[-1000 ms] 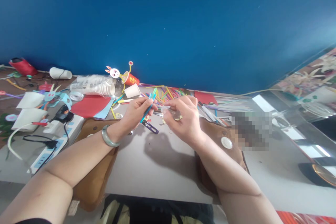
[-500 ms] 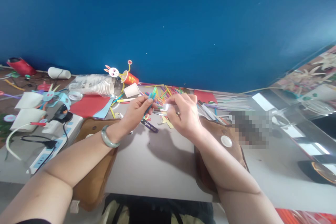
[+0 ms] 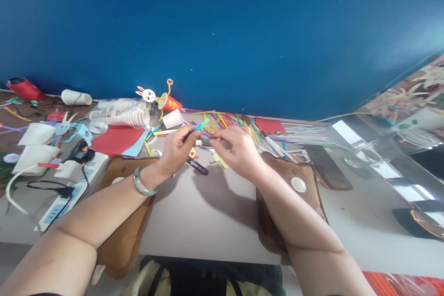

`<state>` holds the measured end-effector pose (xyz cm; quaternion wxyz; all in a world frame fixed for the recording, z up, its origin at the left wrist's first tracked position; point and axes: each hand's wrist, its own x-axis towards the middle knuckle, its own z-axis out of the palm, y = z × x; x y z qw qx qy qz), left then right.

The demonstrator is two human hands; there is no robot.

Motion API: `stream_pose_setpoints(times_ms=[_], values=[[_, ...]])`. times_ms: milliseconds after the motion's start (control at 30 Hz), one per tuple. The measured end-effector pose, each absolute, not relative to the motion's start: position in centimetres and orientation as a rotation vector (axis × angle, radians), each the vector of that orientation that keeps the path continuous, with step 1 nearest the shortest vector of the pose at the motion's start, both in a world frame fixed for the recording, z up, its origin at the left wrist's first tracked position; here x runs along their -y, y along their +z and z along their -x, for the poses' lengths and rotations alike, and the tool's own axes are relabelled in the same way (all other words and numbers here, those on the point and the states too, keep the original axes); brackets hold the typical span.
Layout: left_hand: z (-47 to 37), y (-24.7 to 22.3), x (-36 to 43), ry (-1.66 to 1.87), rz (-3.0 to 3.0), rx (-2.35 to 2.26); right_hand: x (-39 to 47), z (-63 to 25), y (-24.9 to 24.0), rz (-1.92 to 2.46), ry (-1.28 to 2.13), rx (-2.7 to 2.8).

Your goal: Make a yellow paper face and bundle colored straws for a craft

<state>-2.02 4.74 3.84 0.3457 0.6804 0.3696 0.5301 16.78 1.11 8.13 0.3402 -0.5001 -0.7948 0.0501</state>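
Note:
My left hand (image 3: 179, 147) is closed, thumb against fingers, around several blue and green straw pieces (image 3: 201, 125) whose tips stick out towards the right. Close beside it is my right hand (image 3: 239, 148), thumb and forefinger brought almost together; what may be between them is too small to make out. A dark utility knife (image 3: 197, 165) lies on the table below the hands. Yellow paper scraps (image 3: 220, 160) lie just left of my right hand. Behind the hands spreads a pile of coloured straws (image 3: 225, 120).
An orange cup with a rabbit face (image 3: 169, 101) stands by the blue wall, near a white paper cup (image 3: 172, 119). Stacked cups (image 3: 121, 115), red paper (image 3: 113, 140) and a power strip (image 3: 76, 192) are left. Brown pads (image 3: 128, 203) lie under my forearms; a dark phone-like slab (image 3: 328, 167) lies right.
My right hand has shifted slightly left and lower, its fingertips nearer the left hand. The straw pieces in my left hand have tilted from upright towards the right.

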Motion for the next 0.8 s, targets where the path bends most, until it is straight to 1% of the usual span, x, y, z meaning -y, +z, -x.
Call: stream_pose_setpoints(times_ms=[100,267,433,633,800], values=[[2.1,4.1,-4.7,1.386,-1.801,-0.97,-0.9,-16.8,8.3,1.317,0.099,2.044],[2.0,4.5,-4.5,1.373,-1.774,-0.96,-0.7,-16.8,8.3,1.351,-0.052,2.023],[1.7,4.0,-4.7,1.239,-1.599,-0.826,-0.7,-16.8,8.3,1.363,-0.17,2.035],[1.3,3.5,-5.0,1.145,-1.368,-0.666,-1.0,-17.1,8.2,1.364,-0.186,2.039],[1.1,4.6,-4.5,1.072,-1.176,-0.624,-1.2,-17.2,8.0,1.345,-0.162,2.027]])
